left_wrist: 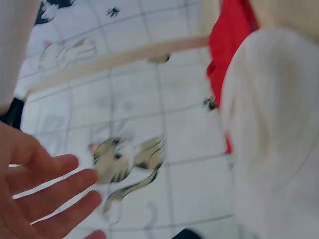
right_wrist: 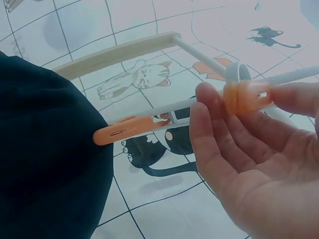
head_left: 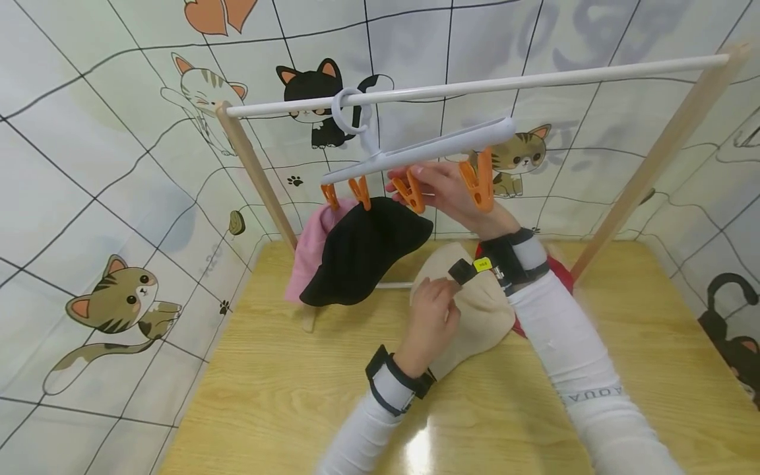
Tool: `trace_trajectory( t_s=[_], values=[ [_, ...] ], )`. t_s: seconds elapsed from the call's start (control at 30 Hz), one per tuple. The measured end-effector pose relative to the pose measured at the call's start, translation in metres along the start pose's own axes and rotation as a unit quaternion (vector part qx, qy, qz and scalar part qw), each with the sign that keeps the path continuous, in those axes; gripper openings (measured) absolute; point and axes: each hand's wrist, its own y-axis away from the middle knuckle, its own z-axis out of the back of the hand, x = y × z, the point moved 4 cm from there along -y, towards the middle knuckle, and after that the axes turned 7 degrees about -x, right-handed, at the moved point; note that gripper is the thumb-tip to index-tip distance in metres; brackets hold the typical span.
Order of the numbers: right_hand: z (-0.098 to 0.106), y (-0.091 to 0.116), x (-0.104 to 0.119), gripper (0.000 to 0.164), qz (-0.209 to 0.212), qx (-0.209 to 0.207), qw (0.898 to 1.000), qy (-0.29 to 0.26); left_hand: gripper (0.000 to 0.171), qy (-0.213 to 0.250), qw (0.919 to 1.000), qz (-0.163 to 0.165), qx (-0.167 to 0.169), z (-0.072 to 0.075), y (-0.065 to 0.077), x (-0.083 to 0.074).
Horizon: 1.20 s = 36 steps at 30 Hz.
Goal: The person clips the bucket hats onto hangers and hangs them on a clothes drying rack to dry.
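Note:
My right hand (head_left: pixel 441 190) is up at the white hanger (head_left: pixel 415 153), pinching an orange clip (right_wrist: pixel 244 98) between thumb and fingers. Left of it, a black hat (head_left: pixel 368 254) hangs from another orange clip (head_left: pixel 359 192). A pink hat (head_left: pixel 315 247) hangs behind the black one, partly covered. Lower down, my left hand (head_left: pixel 432 323) is over a cream hat (head_left: pixel 475 310) on the table; in the left wrist view its fingers are spread and relaxed, with no hat between them. An orange clip (head_left: pixel 479 181) at the hanger's right end holds nothing.
The hanger hooks over a white rod (head_left: pixel 534 80) between two wooden posts (head_left: pixel 659 165). Something red (head_left: pixel 559 274), partly hidden by my right arm, lies behind the cream hat. A wooden table (head_left: pixel 267 396) is below, and a cat-print sheet (head_left: pixel 89 165) covers the walls.

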Motion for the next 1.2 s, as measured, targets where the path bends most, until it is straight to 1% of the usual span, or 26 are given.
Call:
trace_trajectory(
  t_s=[0.1,0.2,0.27,0.37,0.47,0.53,0.6,0.67,0.73,0.83,0.9,1.03,1.2],
  values=[
    [0.000,0.002,0.000,0.030,-0.002,-0.011,1.000,-0.002,0.021,-0.026,0.9966,0.001,0.078,-0.020,0.010,-0.003],
    [0.001,0.003,-0.001,0.030,-0.003,-0.019,1.000,-0.014,0.020,-0.055,0.9871,-0.003,0.150,-0.041,0.020,-0.005],
    [0.000,0.003,-0.001,0.030,-0.001,-0.017,1.000,-0.023,0.019,-0.074,0.9786,-0.008,0.192,-0.054,0.025,-0.005],
    [-0.002,0.003,-0.003,0.029,0.001,-0.011,0.999,-0.031,0.019,-0.096,0.9649,-0.007,0.244,-0.071,0.031,-0.006],
    [-0.004,0.003,-0.004,0.027,0.004,-0.006,0.999,-0.034,0.020,-0.099,0.9552,0.005,0.279,-0.086,0.034,-0.005],
    [-0.004,0.003,-0.004,0.027,0.004,-0.005,0.999,-0.033,0.021,-0.099,0.9510,0.014,0.293,-0.093,0.036,-0.004],
    [-0.004,0.003,-0.004,0.028,0.004,-0.003,0.999,-0.034,0.022,-0.096,0.9485,0.024,0.301,-0.100,0.037,-0.003],
    [-0.004,0.003,-0.004,0.028,0.003,-0.002,0.999,-0.034,0.024,-0.093,0.9483,0.033,0.302,-0.106,0.039,-0.001],
    [-0.004,0.003,-0.005,0.027,0.002,0.000,0.999,-0.035,0.027,-0.093,0.9502,0.039,0.295,-0.112,0.041,0.000],
    [-0.004,0.003,-0.006,0.026,-0.002,0.001,0.999,-0.041,0.032,-0.099,0.9533,0.038,0.283,-0.120,0.044,0.002],
    [-0.004,0.003,-0.007,0.025,-0.005,0.000,0.999,-0.045,0.035,-0.106,0.9536,0.036,0.279,-0.125,0.047,0.003],
    [-0.003,0.003,-0.009,0.024,-0.006,-0.003,0.999,-0.053,0.040,-0.121,0.9491,0.034,0.289,-0.131,0.052,0.002],
    [-0.003,0.001,-0.011,0.022,0.000,-0.003,0.998,-0.060,0.044,-0.143,0.9429,0.025,0.300,-0.133,0.055,-0.001]
  ],
)
